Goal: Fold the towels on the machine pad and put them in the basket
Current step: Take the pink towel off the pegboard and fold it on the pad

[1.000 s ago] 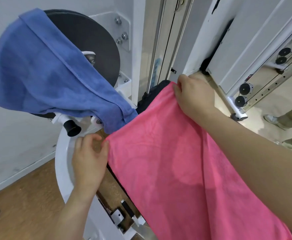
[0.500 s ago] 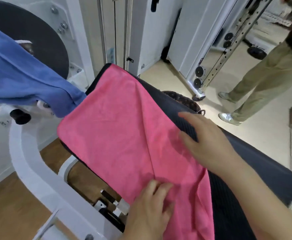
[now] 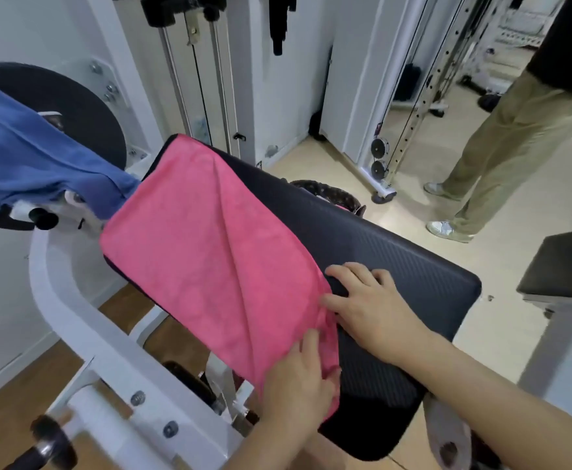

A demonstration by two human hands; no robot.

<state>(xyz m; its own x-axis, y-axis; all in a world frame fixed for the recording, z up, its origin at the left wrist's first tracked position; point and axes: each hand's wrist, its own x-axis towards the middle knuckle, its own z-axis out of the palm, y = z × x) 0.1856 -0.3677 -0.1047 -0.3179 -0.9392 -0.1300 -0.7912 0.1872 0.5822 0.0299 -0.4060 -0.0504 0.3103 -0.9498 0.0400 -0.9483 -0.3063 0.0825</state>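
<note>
Fingers (image 3: 310, 340) of left hand (image 3: 294, 381) lie fairly straight on near end of pink towel (image 3: 203, 252), pressing it, thumb out at the cloth's edge. Right hand (image 3: 376, 310) flat on the pad (image 3: 396, 259), fingers (image 3: 349, 269) spread wide, thumb touching the towel's bunched right edge; nothing gripped.

Pink towel: soft, fuzzy microfibre, folded long strip, rounded hems, one diagonal crease down its length. Lies along left half of the pad, far end reaching the pad's top edge. Pad: black, long, rounded corners, fine ribbed vinyl, tilted up away from the camera.

Blue towel (image 3: 23, 164): matte terry, draped crumpled over a black round disc (image 3: 84, 110) at left, its lower corner touching the pink towel's far left corner. Basket (image 3: 332, 193): dark, woven-looking rim, on the floor just behind the pad, mostly hidden.

White painted metal frame (image 3: 74, 317) with bolts curves under the pad. Wood-look floor (image 3: 6, 418) at left, pale smooth floor at right. White walls, cable machine rails (image 3: 423, 96) with pulleys. Another person's khaki trousers (image 3: 501, 147) and pale sneakers at right. Second black padded bench (image 3: 562, 262) at right edge.
</note>
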